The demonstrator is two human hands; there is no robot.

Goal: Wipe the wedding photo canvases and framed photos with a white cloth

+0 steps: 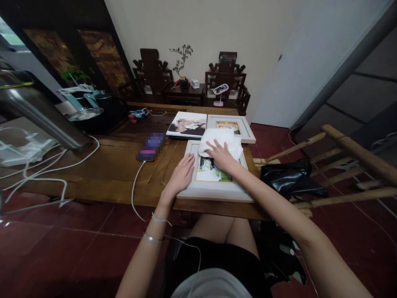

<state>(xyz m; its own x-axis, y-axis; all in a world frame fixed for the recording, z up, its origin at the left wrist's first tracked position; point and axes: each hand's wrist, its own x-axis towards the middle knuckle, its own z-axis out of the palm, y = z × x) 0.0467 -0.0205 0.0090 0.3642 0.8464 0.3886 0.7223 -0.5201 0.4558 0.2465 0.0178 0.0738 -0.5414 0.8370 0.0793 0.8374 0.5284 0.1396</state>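
A white picture frame (214, 191) with a photo lies flat at the near edge of the wooden table (102, 165). My left hand (181, 176) rests flat on the frame's left border, fingers stretched out. My right hand (221, 156) presses down on a white cloth (221, 138) that covers the frame's upper part, fingers spread over it.
Behind lie a frameless photo print (187, 124) and a second white frame (231, 127). A phone (151, 147) with a white cable lies left of them. A black bag (290, 178) sits on a bamboo rack at right. Cables trail off the table's left side.
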